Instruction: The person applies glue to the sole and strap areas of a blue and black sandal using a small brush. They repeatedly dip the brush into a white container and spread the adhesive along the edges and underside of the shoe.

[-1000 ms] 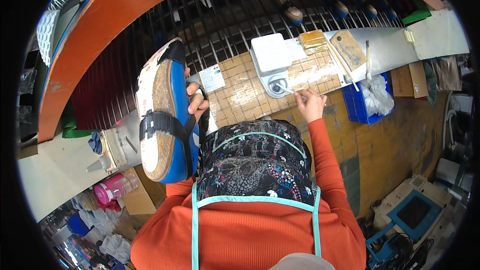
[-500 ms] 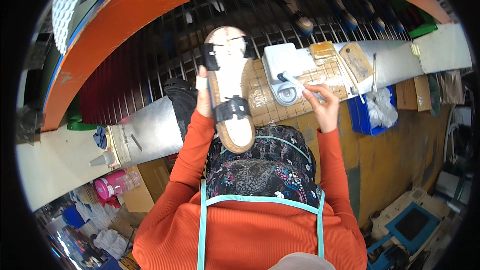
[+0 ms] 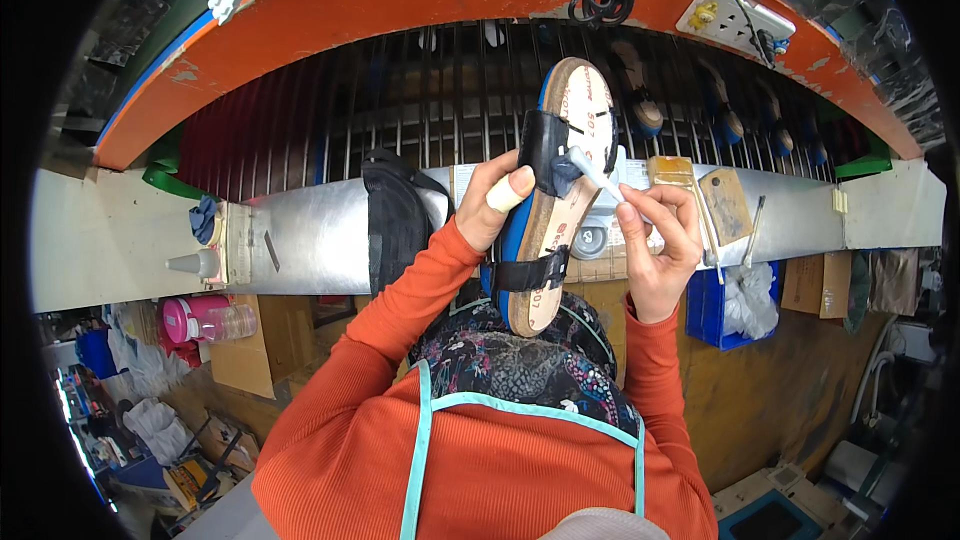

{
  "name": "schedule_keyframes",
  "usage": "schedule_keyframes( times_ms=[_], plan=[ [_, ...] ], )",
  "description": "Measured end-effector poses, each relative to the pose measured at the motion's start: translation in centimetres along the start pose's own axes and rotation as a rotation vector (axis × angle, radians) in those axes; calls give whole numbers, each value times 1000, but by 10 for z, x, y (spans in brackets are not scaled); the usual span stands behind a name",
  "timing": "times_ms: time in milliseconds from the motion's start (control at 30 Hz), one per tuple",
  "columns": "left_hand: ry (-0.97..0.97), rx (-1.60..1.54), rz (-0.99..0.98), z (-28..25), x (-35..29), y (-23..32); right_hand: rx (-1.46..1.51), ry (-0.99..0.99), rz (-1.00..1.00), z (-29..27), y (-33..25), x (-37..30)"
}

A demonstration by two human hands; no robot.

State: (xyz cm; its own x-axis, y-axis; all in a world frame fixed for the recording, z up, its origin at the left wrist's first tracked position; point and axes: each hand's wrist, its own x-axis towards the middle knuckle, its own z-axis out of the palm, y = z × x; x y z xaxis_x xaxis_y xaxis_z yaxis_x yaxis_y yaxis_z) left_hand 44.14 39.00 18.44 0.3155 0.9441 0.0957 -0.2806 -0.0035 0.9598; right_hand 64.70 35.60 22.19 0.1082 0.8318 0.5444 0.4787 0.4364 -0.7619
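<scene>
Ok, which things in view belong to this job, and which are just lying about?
In the job:
sandal, in the left hand
pale brush-like tool, in the right hand
small grey cup, probably

Apparently just lying about:
pink-lidded bottle
blue crate
grey cone

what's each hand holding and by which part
The left hand holds the sandal by its left edge, near the upper black strap; the right hand pinches the white-handled tool by its handle.

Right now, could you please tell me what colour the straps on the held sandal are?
The straps are black, and show best in the head view.
</scene>
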Motion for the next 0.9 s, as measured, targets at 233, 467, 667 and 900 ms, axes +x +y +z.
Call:
schedule_keyframes(
  times_ms=[233, 467, 667, 900],
  plan=[
    [18, 141, 66, 3, 1, 13, -14, 26, -50, 1, 2, 22],
    [27, 192, 69, 0, 3, 14, -77, 58, -121, 1, 6, 39],
    [30, 217, 92, -2, 5, 15, 22, -24, -154, -3, 13, 46],
    [37, 223, 90, -2, 9, 16, -65, -93, -272, -13, 20, 49]
  ],
)
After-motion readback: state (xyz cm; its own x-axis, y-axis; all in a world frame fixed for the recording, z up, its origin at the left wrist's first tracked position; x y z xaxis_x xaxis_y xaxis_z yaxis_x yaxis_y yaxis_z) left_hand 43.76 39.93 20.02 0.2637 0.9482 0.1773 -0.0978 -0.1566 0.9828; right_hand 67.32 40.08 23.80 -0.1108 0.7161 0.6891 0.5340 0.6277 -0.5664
